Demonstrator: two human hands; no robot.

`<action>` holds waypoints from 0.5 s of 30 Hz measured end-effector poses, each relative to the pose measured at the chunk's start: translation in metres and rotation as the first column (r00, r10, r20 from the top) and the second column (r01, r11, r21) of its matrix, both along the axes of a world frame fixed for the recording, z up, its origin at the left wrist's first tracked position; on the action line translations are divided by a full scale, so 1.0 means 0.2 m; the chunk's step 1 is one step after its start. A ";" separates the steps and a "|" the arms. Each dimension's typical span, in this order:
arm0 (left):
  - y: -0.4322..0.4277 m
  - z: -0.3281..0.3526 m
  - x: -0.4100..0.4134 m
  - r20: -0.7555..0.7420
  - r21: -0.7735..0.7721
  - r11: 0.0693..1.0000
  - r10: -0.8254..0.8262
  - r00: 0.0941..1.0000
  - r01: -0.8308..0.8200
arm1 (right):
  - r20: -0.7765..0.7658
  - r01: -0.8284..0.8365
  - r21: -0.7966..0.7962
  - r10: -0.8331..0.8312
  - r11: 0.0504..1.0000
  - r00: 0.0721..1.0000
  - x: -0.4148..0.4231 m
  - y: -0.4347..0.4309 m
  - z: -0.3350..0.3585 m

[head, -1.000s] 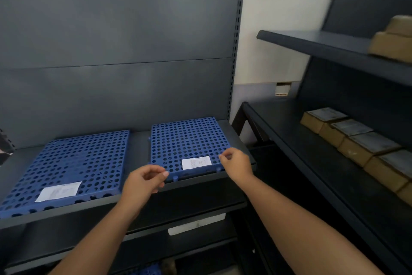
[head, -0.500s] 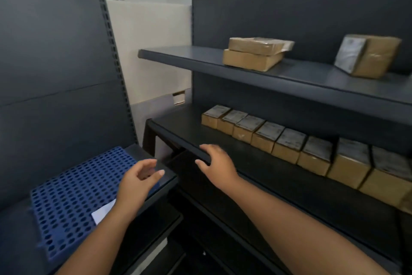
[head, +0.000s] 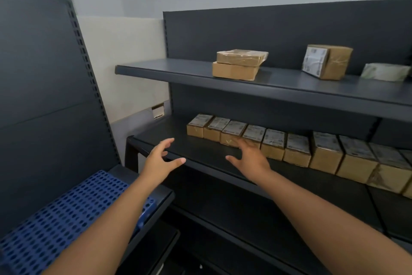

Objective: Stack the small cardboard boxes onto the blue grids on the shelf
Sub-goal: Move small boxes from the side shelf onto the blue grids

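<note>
A row of several small cardboard boxes [head: 275, 144] with white labels runs along the dark middle shelf [head: 200, 154] on the right. My right hand [head: 250, 159] is spread open just in front of the row's left boxes, its fingertips close to them. Open and empty, my left hand [head: 161, 161] hovers over the shelf's front edge, left of the row. One blue grid [head: 62, 214] lies on the left shelf at the lower left, partly under my left forearm.
The upper shelf [head: 169, 69] carries two flat stacked boxes [head: 238, 64], a larger labelled box [head: 326, 62] and a pale package [head: 383, 72]. A dark back panel [head: 42, 87] stands behind the blue grid. Lower shelves lie below.
The view swung right from the blue grids to the box shelf. Both hands left the grid and reached toward the row of small boxes; the right hand is now nearly at them.
</note>
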State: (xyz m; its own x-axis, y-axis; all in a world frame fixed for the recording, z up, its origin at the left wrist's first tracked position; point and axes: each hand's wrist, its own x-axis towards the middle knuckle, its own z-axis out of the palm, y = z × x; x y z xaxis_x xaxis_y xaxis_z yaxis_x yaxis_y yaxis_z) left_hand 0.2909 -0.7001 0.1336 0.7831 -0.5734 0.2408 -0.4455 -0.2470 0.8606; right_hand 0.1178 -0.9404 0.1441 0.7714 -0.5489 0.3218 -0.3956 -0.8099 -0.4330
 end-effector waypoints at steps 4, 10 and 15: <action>-0.08 0.02 0.10 0.025 0.024 0.999 -0.024 0.999 0.023 | -0.023 -0.019 -0.055 0.017 0.998 1.000 0.06 -0.02 0.04; -0.26 -0.05 0.33 0.041 0.058 0.998 -0.021 0.999 0.019 | -0.096 -0.058 -0.147 0.044 0.988 0.994 0.27 -0.16 0.02; -0.51 -0.18 0.62 0.013 0.125 0.992 -0.033 0.999 0.031 | -0.209 -0.063 -0.220 0.016 0.973 0.978 0.61 -0.35 -0.09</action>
State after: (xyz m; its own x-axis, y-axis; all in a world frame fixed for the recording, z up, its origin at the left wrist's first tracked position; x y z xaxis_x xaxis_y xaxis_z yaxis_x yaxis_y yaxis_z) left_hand 0.4155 -0.8018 0.0967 0.7605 -0.6247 0.1774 -0.4679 -0.3376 0.8168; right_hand 0.2391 -1.0111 0.1261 0.8533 -0.4484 0.2661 -0.4225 -0.8937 -0.1512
